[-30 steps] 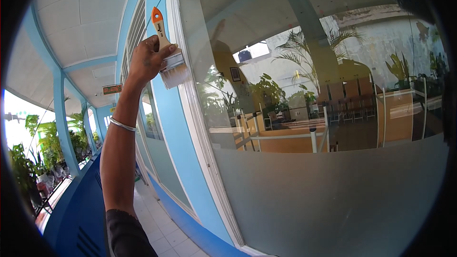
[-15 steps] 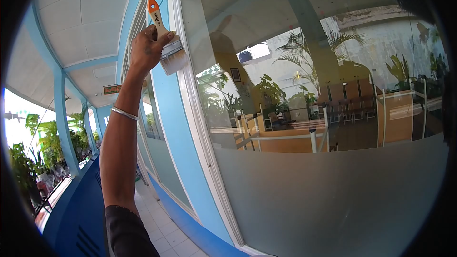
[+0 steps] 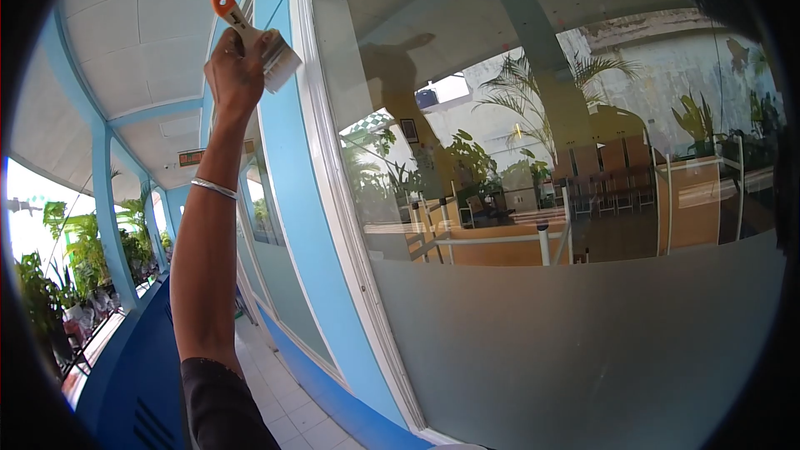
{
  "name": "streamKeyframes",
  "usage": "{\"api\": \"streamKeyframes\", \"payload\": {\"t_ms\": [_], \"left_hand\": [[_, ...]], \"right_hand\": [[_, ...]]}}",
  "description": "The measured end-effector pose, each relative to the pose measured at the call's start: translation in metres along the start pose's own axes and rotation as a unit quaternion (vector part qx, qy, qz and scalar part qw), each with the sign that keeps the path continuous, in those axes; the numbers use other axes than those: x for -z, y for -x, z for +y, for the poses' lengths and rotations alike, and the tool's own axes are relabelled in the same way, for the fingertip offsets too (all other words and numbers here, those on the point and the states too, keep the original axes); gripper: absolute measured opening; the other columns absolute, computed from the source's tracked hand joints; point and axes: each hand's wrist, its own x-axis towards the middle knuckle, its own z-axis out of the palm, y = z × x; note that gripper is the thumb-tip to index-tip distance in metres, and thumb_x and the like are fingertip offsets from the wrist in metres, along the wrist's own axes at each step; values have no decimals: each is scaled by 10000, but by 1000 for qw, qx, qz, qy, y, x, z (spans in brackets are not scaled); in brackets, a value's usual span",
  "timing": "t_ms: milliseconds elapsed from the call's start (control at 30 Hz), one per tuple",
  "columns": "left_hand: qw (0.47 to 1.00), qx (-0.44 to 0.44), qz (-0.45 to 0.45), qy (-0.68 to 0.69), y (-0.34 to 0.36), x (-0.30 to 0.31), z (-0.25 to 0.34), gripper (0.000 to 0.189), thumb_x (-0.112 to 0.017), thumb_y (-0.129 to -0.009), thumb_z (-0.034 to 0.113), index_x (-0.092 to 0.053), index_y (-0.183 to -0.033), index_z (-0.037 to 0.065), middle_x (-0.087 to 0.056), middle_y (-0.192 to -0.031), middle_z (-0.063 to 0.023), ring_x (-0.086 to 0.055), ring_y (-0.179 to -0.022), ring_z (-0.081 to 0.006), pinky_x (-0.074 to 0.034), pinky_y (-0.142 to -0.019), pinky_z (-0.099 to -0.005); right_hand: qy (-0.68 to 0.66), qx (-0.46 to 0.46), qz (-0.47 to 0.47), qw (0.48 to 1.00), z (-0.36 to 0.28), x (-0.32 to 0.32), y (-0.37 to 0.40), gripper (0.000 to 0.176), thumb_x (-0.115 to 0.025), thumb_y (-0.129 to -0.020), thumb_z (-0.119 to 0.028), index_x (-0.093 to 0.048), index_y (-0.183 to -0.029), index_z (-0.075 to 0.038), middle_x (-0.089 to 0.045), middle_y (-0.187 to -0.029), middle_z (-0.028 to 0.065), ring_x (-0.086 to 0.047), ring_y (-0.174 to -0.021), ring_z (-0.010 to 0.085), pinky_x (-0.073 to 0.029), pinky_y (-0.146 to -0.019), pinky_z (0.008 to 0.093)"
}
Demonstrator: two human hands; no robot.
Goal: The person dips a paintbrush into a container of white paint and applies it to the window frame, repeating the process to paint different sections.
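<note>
My left hand (image 3: 235,71) is raised high on the left, its fingers closed round a wide paintbrush (image 3: 278,60). The brush has a cream handle with an orange end, which points up and to the left. Its pale bristles slant down to the right, over the light blue wall strip (image 3: 287,162) and just left of the white window frame (image 3: 333,200). A silver bangle (image 3: 215,188) circles the wrist. My right hand is out of view.
A large glass window (image 3: 533,342), frosted along its lower part, fills the right side and reflects plants and a person's shape. Left of my arm run a dark blue low wall (image 3: 125,375), a blue post (image 3: 108,208) and potted plants (image 3: 79,267). Pale floor tiles (image 3: 279,392) lie below.
My left hand has moved left with the paintbrush, away from the window frame. The brush has tilted, its orange end swinging further left.
</note>
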Motion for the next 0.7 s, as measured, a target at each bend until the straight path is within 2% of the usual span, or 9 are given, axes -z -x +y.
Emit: {"api": "streamKeyframes", "payload": {"t_ms": [100, 200, 333, 367, 400, 467, 533, 567, 700], "left_hand": [[997, -28, 68, -13, 9, 27, 2, 330, -739, -931, 320, -695, -1008, 2, -755, -920, -151, -717, -866, -208, -531, -833, -352], [997, -41, 26, 65, 37, 73, -14, 380, -719, -960, 365, -690, -1015, -10, -747, -947, -118, -687, -908, -183, -510, -881, -340], [975, 72, -147, 149, 131, 161, -2, 366, -685, -993, 311, -640, -1159, -13, -695, -1050, -110, -669, -982, -169, -519, -911, -324], [955, 146, -166, 198, 158, 185, -6, 352, -674, -999, 277, -618, -1186, -15, -691, -1048, -110, -666, -985, -159, -523, -901, -305], [928, 218, -179, 244, 182, 211, -8, 341, -662, -1005, 244, -596, -1213, -18, -687, -1045, -110, -664, -989, -149, -526, -892, -286], [892, 304, -150, 300, 230, 240, 23, 329, -665, -998, 205, -579, -1219, -23, -686, -1032, -105, -660, -933, -113, -537, -826, -251], [848, 364, -185, 337, 263, 272, 34, 328, -685, -982, 194, -575, -1200, -26, -682, -1007, -103, -656, -862, -98, -551, -747, -236], [833, 368, -203, 361, 276, 278, 42, 371, -731, -952, 212, -570, -1184, -29, -679, -974, -103, -653, -768, -110, -547, -655, -205], [780, 364, -289, 418, 305, 285, 81, 409, -853, -844, 229, -537, -1031, 50, -723, -797, -135, -697, -694, -173, -612, -695, -287]], "right_hand": [[8, 0, -18, 1000, 0, 1, 0, 1135, -997, -556, -396, -423, -1435, 36, -577, -1349, 172, -570, -1263, 267, -444, -1087, 435], [78, 10, -19, 997, 21, 4, 10, 1112, -988, -561, -375, -438, -1435, 36, -577, -1348, 175, -564, -1271, 277, -440, -1088, 433], [87, 34, -45, 995, -5, -13, -14, 1100, -982, -568, -367, -442, -1433, 46, -576, -1347, 194, -585, -1244, 291, -457, -1067, 441], [78, 12, -102, 992, 12, -4, -8, 1204, -1005, -583, -204, -294, -1523, 40, -557, -1355, 231, -564, -1281, 295, -436, -1101, 450], [38, -7, -73, 997, 3, -14, -15, 1072, -1008, -557, -213, -445, -1418, 85, -562, -1328, 190, -570, -1246, 263, -424, -1095, 417], [125, 41, -144, 981, 14, -15, -25, 1140, -967, -613, -236, -316, -1511, 25, -548, -1341, 243, -580, -1243, 336, -454, -1065, 464], [90, 48, -104, 989, 22, -29, -30, 960, -943, -624, -237, -473, -1412, 45, -545, -1328, 228, -585, -1221, 332, -460, -1060, 444], [85, 57, -120, 988, 35, -32, -31, 978, -937, -620, -220, -445, -1425, 39, -541, -1322, 225, -587, -1212, 331, -464, -1054, 442], [73, 119, -135, 981, 63, -47, -25, 1031, -969, -575, -158, -438, -1445, 0, -532, -1331, 205, -582, -1241, 335, -493, -1034, 469]]}}
